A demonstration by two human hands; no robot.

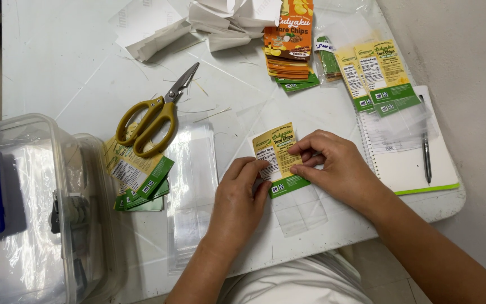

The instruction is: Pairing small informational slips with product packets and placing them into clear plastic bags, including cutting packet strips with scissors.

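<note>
1. Fingers of the left hand (237, 194) are curled nearly closed, thumb and index tip pinching the left edge of the yellow-and-green label card (277, 159), centre of frame. Right hand (333, 164) has its fingertips folded onto the card's right edge, loosely closed on it.
2. Card sits at the mouth of a clear plastic sleeve (302, 208) lying flat on the white table (57, 67), just below the card. My read: the card is going into the sleeve.
3. To do it well, I'd judge: keep the card square to the opening, hold the film flat with one hand, feed with the other, avoid creasing the corners.
4. Going left to right for what's unclear: the clear plastic bin (35, 214) at far left is cut off by the frame edge; contents mostly glare, apart from yellow cards at the edge.
5. Stack of label cards (139, 174) left of centre is partly under the yellow-handled scissors (156, 112); count can't be told.
6. Pile of clear sleeves (192, 191) beside the left wrist: edges barely readable against the table.
7. Sleeve opening itself can't be made out; can't tell whether the card's lower edge is already inside.
8. Upper centre: orange cards (288, 45) and folded white paper (220, 19) are cropped at the top.
9. Right: notebook (417, 163) with pen (426, 155), partly covered by more cards in film.
</note>
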